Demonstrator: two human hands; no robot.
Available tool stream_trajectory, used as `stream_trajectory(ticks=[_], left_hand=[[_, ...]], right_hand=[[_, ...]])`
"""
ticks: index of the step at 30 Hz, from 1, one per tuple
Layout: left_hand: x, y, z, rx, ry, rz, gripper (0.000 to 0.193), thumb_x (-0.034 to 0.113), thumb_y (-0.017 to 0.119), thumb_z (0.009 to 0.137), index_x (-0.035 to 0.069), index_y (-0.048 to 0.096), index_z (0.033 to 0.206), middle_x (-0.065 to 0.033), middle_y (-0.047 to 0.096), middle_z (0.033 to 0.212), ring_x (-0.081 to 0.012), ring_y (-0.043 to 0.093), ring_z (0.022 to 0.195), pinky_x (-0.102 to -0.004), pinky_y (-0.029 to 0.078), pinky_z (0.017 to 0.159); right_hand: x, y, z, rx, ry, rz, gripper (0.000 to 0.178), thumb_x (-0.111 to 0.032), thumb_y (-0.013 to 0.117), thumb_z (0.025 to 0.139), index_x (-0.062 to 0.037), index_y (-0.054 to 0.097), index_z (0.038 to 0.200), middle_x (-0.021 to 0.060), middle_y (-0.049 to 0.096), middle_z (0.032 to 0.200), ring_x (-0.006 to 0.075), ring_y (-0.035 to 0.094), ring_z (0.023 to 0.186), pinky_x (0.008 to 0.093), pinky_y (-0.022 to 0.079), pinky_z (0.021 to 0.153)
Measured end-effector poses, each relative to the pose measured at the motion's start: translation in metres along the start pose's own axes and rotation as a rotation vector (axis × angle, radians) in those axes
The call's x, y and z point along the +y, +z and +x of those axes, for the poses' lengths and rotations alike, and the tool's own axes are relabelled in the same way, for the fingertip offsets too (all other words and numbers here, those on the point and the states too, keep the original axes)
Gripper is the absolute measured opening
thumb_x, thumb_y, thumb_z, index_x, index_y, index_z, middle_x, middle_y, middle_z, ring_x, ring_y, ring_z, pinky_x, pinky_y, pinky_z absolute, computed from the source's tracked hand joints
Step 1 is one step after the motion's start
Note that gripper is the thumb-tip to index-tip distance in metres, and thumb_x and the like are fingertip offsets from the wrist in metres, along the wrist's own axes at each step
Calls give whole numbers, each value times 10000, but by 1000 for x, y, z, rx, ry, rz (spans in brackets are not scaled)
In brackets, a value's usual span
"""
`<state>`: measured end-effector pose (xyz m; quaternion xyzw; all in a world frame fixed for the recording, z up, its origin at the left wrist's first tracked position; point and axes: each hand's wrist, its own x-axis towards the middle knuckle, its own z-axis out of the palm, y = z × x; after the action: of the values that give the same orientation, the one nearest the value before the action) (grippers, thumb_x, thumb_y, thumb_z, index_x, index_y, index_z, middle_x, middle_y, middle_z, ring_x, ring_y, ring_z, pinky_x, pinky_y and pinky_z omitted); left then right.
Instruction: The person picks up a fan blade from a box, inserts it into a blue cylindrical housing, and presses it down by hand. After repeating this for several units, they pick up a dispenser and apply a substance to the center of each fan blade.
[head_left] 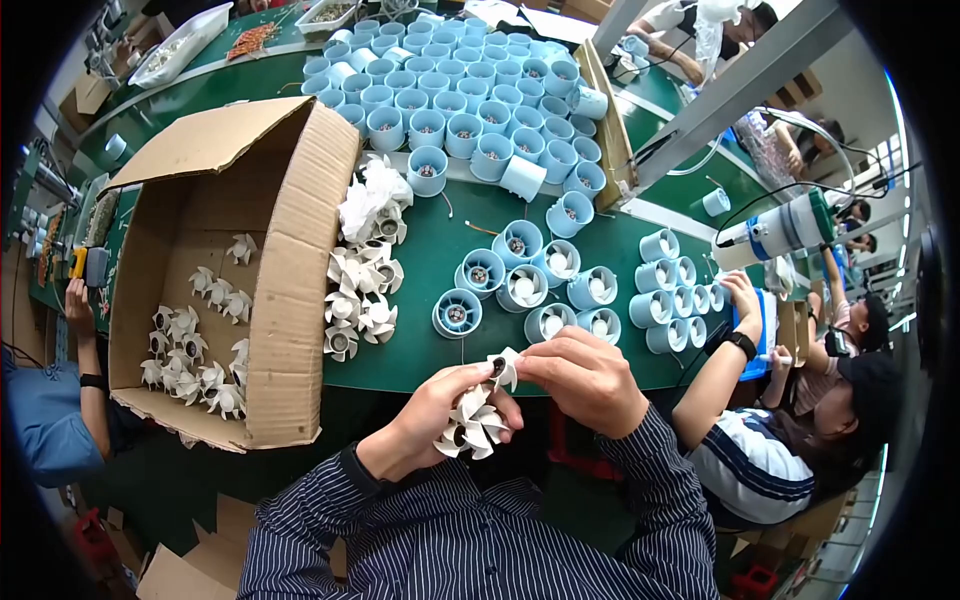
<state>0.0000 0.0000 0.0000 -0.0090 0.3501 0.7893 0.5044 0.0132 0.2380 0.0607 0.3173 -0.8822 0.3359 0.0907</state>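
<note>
Several white fan impellers [472,424] are gathered in my left hand [425,415], its fingers wrapped round them in front of my chest. My right hand [590,380] pinches one more impeller [504,368] at the top of the bunch, next to my left thumb. Just past my hands, on the green table [430,355], stand light blue round housings; one near housing [457,313] shows a bare motor inside, while another housing [550,322] has a white impeller in it. Loose impellers [362,285] lie in a pile to the left of the housings.
An open cardboard box [285,300] with impellers inside lies on its side at the left. Many blue housings [440,105] crowd the back, bounded by a cardboard strip [608,130]. More fitted housings [660,278] sit at the right, near a co-worker's arm [715,375]. Another person [60,420] is at the left.
</note>
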Motion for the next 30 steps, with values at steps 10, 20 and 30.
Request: stream_trajectory(ticks=[10, 20, 30], left_hand=[[-23, -10, 0, 93, -81, -273, 494, 401, 405, 1177, -22, 644, 1269, -141, 746, 932, -271, 734, 839, -380, 610, 801], [-21, -19, -14, 73, 55, -245, 461, 393, 481, 1162, -15, 599, 1340, -113, 693, 1019, -261, 716, 869, -365, 608, 776], [-4, -11, -9, -72, 76, -87, 462, 395, 578, 1154, -30, 629, 1328, -90, 654, 946, -212, 696, 799, -308, 585, 722]], right_hand=[[85, -21, 65, 259, 405, -79, 106, -35, 719, 983, 51, 658, 987, 160, 665, 877, 308, 666, 764, 379, 528, 707], [97, -10, 82, 108, 427, -135, 105, -86, 763, 935, 17, 747, 933, 162, 694, 889, 329, 687, 820, 413, 537, 748], [100, -8, 91, -96, 346, -456, 142, -151, 797, 876, -12, 804, 905, 142, 725, 893, 356, 714, 880, 472, 560, 813]])
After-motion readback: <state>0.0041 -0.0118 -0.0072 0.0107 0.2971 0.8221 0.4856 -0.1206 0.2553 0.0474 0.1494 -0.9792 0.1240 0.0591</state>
